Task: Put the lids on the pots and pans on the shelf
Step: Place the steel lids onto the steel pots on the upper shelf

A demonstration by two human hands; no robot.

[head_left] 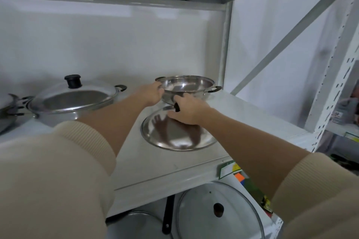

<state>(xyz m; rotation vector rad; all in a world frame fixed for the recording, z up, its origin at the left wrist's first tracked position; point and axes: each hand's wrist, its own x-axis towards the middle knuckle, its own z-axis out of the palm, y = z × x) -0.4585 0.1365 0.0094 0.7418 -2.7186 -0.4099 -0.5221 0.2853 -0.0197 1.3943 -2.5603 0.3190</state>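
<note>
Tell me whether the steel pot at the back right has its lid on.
Off. The steel pot shows its bare inside; its lid is in front, knob in the right hand.

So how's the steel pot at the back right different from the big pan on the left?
The steel pot is open, with its lid lying on the shelf in front of it; the big pan already wears a domed lid with a black knob. The pot looks smaller and is held by the left hand; the pan is untouched. Both are shiny metal with dark side handles.
</note>
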